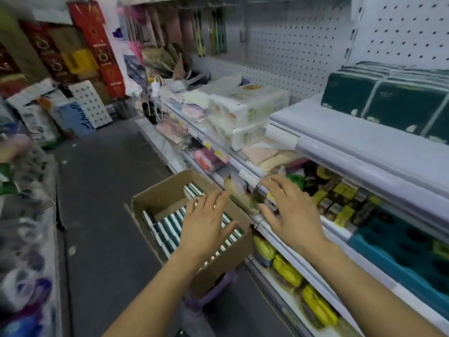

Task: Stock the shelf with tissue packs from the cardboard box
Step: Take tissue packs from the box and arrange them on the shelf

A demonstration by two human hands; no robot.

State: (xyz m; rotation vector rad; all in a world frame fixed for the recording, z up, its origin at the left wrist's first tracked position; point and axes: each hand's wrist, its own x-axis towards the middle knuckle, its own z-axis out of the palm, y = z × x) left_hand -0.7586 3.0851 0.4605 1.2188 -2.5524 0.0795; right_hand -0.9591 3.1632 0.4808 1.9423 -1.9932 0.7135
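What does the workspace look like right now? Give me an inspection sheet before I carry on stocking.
Surface: top shelf, white, mostly bare at the front.
Job's things: dark green tissue packs already stand at the back of that shelf; cardboard box is open, with more striped packs inside and a gap at its far end.
Clutter: white wrapped packs and pink goods further along; yellow items on lower shelves.
Grips: left hand over the box, right hand by the shelf edge, both open and holding nothing.
Cables: white cord hanging far along the shelf.
Surroundings: narrow aisle, dark floor, pegboard back wall.
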